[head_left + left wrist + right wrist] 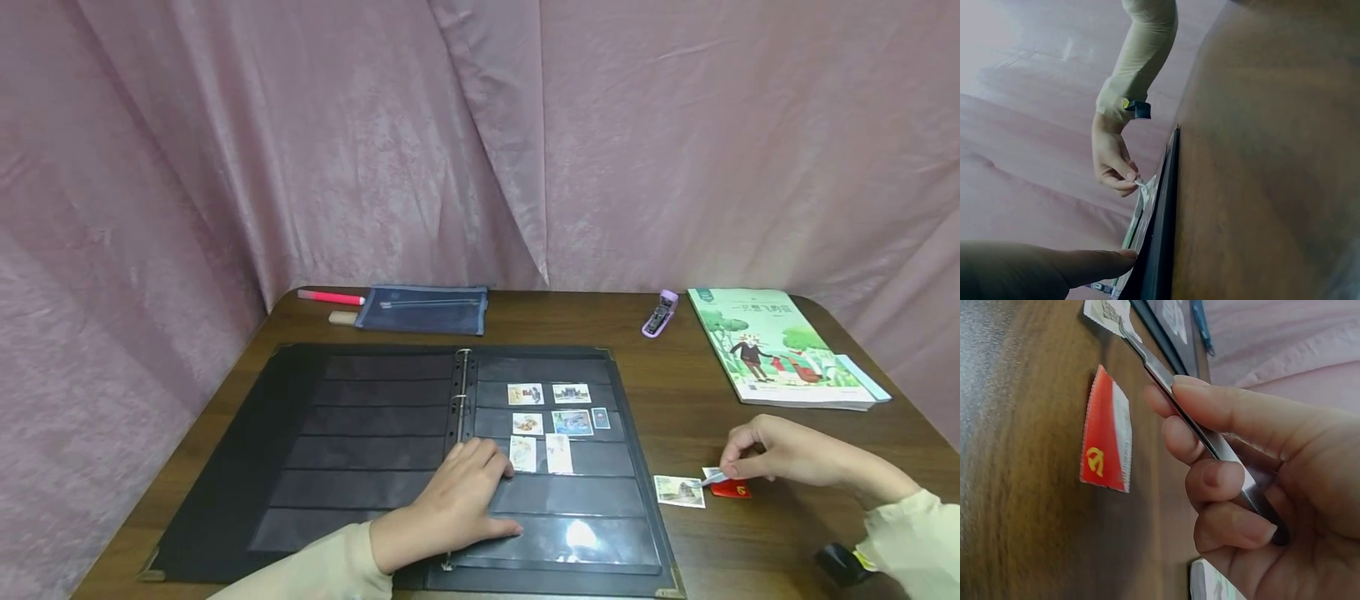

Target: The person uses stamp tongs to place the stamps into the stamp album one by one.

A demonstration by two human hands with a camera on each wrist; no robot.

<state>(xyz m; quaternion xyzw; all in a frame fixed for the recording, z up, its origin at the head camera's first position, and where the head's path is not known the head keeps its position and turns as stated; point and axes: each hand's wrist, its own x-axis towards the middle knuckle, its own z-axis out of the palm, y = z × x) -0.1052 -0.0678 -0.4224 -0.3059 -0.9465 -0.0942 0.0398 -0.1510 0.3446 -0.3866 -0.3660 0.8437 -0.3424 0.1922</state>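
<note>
My right hand [772,450] holds metal tweezers [1175,397] between thumb and curled fingers. Their tips meet the edge of a pale stamp [1107,314] with a building on it, beside the album. Close by lies a red and white stamp [1105,434] with a yellow emblem. My left hand [457,500] rests on the open black stamp album [555,500], over its rings and right page, fingers loosely spread. Several stamps [572,422] sit in the upper strips of that page, just past the left fingertips.
A blue mesh pencil case [423,310], a pink pen [330,297] and a beige stick [342,318] lie behind the album. At the back right are a purple clip-like item [660,314] and a green picture book [780,348]. A pink curtain [480,150] hangs behind the table.
</note>
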